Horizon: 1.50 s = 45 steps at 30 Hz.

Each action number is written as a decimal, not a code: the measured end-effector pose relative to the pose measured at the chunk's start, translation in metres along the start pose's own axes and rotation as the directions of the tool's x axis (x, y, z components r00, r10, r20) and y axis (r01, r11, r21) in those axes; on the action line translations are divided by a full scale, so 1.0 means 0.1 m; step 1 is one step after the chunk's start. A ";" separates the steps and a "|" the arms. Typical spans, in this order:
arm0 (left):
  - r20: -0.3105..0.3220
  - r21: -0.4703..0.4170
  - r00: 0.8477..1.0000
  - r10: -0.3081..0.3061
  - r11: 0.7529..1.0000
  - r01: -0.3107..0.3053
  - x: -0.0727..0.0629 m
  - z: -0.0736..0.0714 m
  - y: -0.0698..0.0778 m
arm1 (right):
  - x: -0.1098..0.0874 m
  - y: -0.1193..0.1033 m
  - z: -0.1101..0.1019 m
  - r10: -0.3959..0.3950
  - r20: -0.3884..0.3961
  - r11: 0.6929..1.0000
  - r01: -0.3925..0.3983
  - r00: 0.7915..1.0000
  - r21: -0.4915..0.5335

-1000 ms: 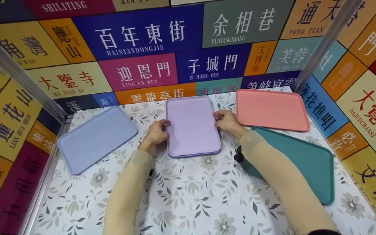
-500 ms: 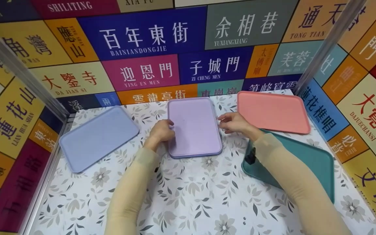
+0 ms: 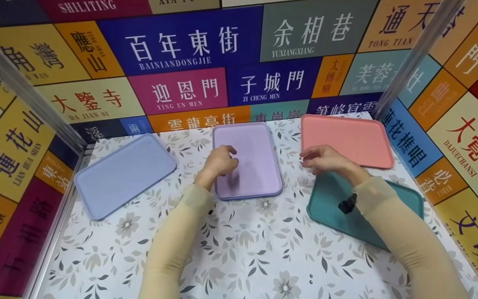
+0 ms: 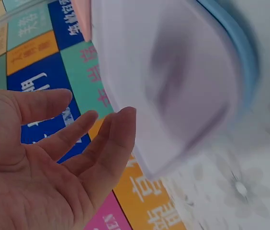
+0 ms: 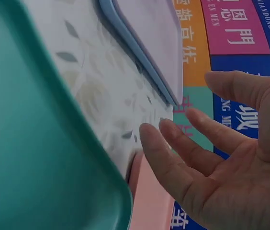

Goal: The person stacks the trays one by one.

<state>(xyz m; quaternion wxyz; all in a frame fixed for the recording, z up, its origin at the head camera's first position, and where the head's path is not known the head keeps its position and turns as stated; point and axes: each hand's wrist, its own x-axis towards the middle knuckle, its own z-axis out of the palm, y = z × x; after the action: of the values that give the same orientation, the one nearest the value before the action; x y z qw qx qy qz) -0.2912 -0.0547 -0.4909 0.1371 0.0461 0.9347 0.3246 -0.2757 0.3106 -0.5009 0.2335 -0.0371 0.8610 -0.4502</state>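
A lilac tray (image 3: 253, 166) lies in the middle of the table, and a blue tray's edge (image 5: 140, 60) shows beneath it. Above the lilac tray's left side is my left hand (image 3: 221, 161), its fingers loosely bent and holding nothing; its shadow falls on the tray. My right hand (image 3: 322, 158) hovers in front of the pink tray (image 3: 351, 135), near the far corner of the green tray (image 3: 330, 199), also holding nothing. In the right wrist view its fingers (image 5: 161, 153) are spread and slightly bent. My right forearm covers part of the green tray.
A periwinkle blue tray (image 3: 125, 176) lies at an angle on the left. The table (image 3: 239, 253) wears a white cloth with grey leaves and flowers. Walls of coloured panels with characters (image 3: 181, 39) enclose the back and sides, with metal posts (image 3: 421, 50) at the corners.
My hands have come off the lilac tray's two sides. The left has moved right, over the tray; the right has moved right, toward the pink and green trays. The trays stay put.
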 end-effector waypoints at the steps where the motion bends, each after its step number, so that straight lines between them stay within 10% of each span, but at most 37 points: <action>1: 0.003 -0.007 1.000 0.011 1.000 -0.011 0.00 0.01 0.03 | -0.04 0.03 -0.03 0.000 0.002 1.000 0.000 1.000 -0.009; 19: 0.113 -0.122 0.986 0.121 0.987 -0.107 0.01 0.35 0.55 | -0.88 0.67 -0.50 -0.020 -0.134 0.999 0.014 0.991 -0.049; 34: 0.223 -0.237 0.957 0.184 0.963 -0.130 0.04 0.92 1.00 | -1.52 1.13 -0.88 0.186 -0.207 0.982 -0.178 0.961 0.055; 41: 0.179 -0.134 0.956 0.234 0.968 -0.212 0.70 1.66 0.87 | -1.78 1.38 -1.01 0.272 -0.219 0.962 -0.257 0.937 0.095; 45: 0.218 -0.180 0.960 0.173 0.974 -0.135 0.62 1.76 1.02 | -1.92 1.51 -1.07 0.326 -0.253 0.945 -0.312 0.911 0.095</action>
<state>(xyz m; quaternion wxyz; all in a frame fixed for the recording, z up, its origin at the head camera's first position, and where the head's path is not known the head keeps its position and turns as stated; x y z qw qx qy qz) -0.3000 0.1407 -0.5743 0.2232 0.1451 0.8760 0.4023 -0.1297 0.5338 -0.4980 0.1872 0.1708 0.8668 -0.4295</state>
